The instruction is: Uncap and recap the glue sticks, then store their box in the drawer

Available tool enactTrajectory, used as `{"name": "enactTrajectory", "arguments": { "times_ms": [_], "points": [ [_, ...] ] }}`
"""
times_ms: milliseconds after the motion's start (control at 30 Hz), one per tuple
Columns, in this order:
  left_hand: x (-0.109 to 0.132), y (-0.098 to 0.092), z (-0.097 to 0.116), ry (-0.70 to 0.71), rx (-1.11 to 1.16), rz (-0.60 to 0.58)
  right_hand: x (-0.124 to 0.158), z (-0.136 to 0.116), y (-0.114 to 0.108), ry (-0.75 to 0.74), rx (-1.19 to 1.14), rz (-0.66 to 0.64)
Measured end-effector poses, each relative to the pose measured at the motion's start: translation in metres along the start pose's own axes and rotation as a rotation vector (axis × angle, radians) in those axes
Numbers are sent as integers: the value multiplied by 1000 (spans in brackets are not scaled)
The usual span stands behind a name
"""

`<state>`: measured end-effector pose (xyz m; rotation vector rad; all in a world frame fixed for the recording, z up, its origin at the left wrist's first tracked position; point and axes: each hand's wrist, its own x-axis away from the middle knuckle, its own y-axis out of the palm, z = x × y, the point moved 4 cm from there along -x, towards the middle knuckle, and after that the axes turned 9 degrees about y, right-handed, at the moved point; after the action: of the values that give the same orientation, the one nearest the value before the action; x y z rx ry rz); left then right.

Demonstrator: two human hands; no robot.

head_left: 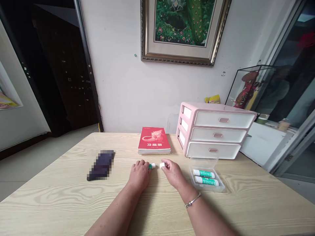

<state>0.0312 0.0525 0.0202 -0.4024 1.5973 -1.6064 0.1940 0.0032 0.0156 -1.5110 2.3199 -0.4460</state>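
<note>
My left hand [139, 174] is wrapped round a green and white glue stick [152, 166], whose uncapped end points right. Just across a small gap, my right hand [173, 173] pinches a white cap [162, 165] between thumb and fingers. Most of the stick's body is hidden under my left fingers. To the right of my right forearm, a clear plastic box [219, 189] stands with its lid raised. Two more glue sticks [206, 181] lie side by side in it, both capped in white.
A red book [154, 140] lies beyond my hands. Behind the box stands a pink and white drawer unit [219, 134]. At the left, a dark pixelated object [100, 165] lies on the wooden table [61, 193]. A framed picture [180, 60] hangs on the wall.
</note>
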Motion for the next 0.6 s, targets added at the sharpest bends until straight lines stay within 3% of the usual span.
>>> {"name": "enactTrajectory", "arguments": {
  "times_ms": [300,600],
  "points": [
    [18,-16,0,45,747,64,5,-13,-13,-140,-277,-44],
    [24,-31,11,127,895,-52,22,-30,-15,-276,-187,-119]
  ]
}}
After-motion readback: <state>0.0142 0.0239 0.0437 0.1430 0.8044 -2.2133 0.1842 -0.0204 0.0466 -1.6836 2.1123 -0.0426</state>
